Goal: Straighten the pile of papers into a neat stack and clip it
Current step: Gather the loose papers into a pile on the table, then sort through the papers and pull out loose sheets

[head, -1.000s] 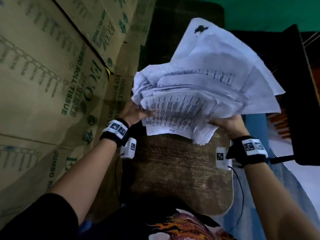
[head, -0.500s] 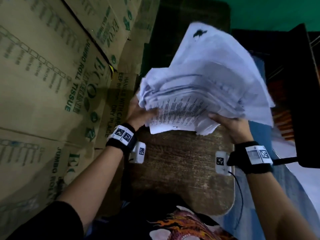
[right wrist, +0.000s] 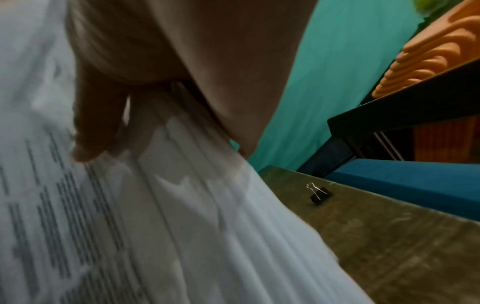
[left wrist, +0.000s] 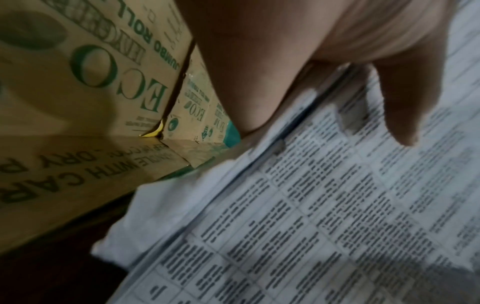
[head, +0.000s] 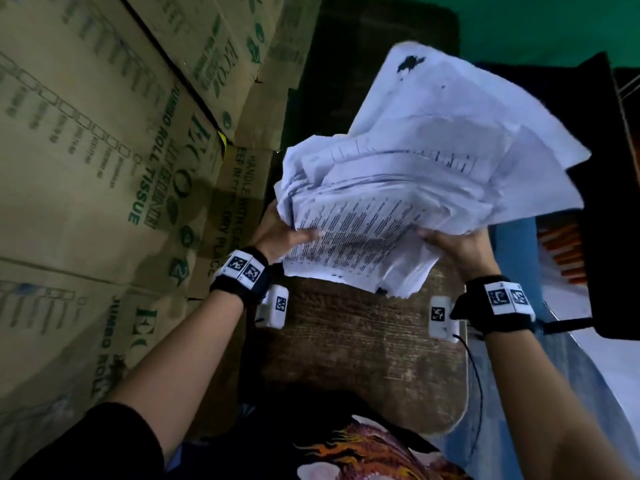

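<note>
Paper pile (head: 415,188) held by two hands; one clip (right wrist: 320,195).

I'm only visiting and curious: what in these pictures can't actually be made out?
- Print on the papers: blurred in every view.
- Left hand fingers: behind the papers in the head view.
- Right hand fingers: likewise hidden.
- Binder clip: tiny in the right wrist view; the papers cover it in the head view.
- Table far end: under the papers.

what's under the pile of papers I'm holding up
Under the papers, held by the left hand and right hand, is the wooden table. A binder clip lies there, hidden from the head view.
</note>
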{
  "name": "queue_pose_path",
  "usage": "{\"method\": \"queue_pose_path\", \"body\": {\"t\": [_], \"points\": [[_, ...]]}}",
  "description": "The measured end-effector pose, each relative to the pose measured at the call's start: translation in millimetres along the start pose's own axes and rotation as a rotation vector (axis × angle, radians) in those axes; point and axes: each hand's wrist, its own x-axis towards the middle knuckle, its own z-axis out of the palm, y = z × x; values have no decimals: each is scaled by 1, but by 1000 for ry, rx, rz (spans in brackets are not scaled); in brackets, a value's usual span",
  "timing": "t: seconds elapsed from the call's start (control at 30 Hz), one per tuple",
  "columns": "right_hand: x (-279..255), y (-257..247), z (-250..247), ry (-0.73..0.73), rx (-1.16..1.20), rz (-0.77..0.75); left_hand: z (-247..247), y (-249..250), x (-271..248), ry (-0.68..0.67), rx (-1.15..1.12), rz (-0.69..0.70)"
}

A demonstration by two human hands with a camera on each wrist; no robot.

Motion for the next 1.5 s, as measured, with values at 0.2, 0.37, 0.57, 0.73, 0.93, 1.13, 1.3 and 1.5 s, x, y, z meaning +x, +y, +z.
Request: {"method": "queue_pose_path", "body": {"t": [0.2,0.37,0.57,0.73,0.93,1.13,1.3,1.5], "points": [[11,-7,26,141,-61,-66,19,12,4,256,9,45],[7,-37,5,69,52,-77,-12,21,-10,47,-119,-83],[12,-3,0,-117,30,192,-16,-33,-29,-119,-153,-510],[39,82,1,-122,-215,459,0,-99,-22,-103,-120,-677],[41,140,14,-154,-447,588,20,-120,-33,-21,109,-739],[72,126,23,-28,-355,486,25,-131,-32,-3,373,-527],[148,118,19,-27,-504,448,23,-135,-33,8,447,-487],[174,109,33,-183,-741,406,31,-108,-13,193,976,-236]]}}
